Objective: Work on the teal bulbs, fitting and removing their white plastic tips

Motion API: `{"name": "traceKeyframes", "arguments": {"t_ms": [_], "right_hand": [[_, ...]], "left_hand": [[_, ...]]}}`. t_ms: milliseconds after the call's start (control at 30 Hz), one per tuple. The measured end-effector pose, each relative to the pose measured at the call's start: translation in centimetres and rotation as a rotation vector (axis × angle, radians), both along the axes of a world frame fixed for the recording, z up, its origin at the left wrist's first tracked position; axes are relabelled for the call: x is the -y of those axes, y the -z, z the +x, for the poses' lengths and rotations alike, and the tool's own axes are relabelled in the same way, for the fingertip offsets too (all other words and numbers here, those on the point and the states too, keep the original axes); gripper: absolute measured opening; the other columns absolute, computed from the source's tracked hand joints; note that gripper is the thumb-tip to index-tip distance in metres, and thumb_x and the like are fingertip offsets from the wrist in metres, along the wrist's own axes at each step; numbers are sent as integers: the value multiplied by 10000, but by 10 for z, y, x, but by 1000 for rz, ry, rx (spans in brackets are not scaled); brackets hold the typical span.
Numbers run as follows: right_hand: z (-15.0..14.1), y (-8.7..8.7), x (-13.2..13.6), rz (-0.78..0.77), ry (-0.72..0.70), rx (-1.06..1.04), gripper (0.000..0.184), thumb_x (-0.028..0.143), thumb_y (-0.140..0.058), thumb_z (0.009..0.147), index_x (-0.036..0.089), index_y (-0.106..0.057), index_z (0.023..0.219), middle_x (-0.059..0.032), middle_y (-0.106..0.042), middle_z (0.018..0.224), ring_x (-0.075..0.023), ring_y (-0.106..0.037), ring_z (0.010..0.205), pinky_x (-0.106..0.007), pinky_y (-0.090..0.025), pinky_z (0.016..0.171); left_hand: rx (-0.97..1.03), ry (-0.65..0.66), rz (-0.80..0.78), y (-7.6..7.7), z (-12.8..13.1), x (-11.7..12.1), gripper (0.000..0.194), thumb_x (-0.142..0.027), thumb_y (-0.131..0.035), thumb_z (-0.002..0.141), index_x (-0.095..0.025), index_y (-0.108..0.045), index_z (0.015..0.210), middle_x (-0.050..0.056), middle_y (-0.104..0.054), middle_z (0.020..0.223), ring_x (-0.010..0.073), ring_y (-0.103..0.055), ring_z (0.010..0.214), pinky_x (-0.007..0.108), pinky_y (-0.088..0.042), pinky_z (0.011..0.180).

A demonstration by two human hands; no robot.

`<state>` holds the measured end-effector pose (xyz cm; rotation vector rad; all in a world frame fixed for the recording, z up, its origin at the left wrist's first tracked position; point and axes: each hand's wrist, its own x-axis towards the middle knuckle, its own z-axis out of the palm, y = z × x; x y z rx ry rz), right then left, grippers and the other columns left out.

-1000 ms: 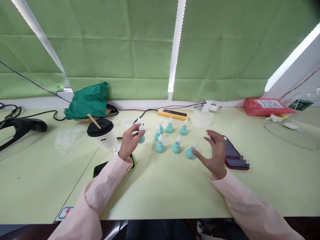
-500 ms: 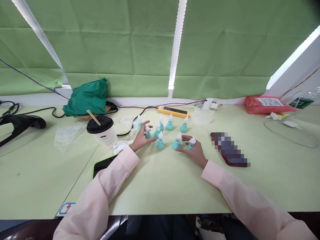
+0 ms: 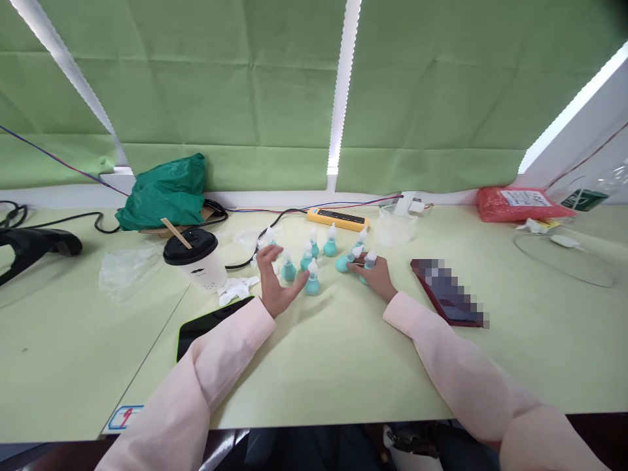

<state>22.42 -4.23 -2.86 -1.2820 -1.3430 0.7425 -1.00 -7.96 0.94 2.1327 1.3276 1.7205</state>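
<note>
Round teal plastic bottles (image 3: 312,285), white-tipped: left hand (image 3: 275,294) has opened wide, leaving one (image 3: 288,272) standing. Right hand's (image 3: 381,279) fingers sit narrow at a tilted bottle (image 3: 342,263), grip unclear.

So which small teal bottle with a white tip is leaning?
The left teal bottle of two at the right hand; its tip slants right, others look upright.

Bright light enters between green blinds (image 3: 294,98); shadows are soft, edges stretched.

Teal bottles (image 3: 313,282) have white tops (image 3: 313,266); the power strip (image 3: 337,220) is yellow and black.
</note>
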Motion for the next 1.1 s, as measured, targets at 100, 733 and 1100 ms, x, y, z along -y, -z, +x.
{"name": "traceKeyframes", "arguments": {"t_ms": [100,733,1100], "right_hand": [[0,0,-5,-3,-59,13,434,390,-674,502,112,-601,827,-105,-653,827,-236,-610,767,-336,-500,675],[13,7,4,50,-51,188,461,379,-637,566,153,-475,933,-85,-617,865,-183,-591,718,-340,-467,686],[19,8,28,62,5,492,320,358,-522,657,176,-359,863,-47,-524,787,-203,-508,684,-345,-397,611]], "left_hand": [[-102,4,-109,0,6,14,389,-339,-537,676,-198,-372,998,-40,-464,626,94,-460,539,215,-370,538],[-328,159,-353,12,46,-20,245,-336,-421,760,-176,-479,936,0,-576,616,122,-529,537,224,-391,546],[-343,109,-402,21,60,-36,348,-293,-431,761,-134,-407,1069,16,-571,562,184,-549,558,278,-396,551]]}}
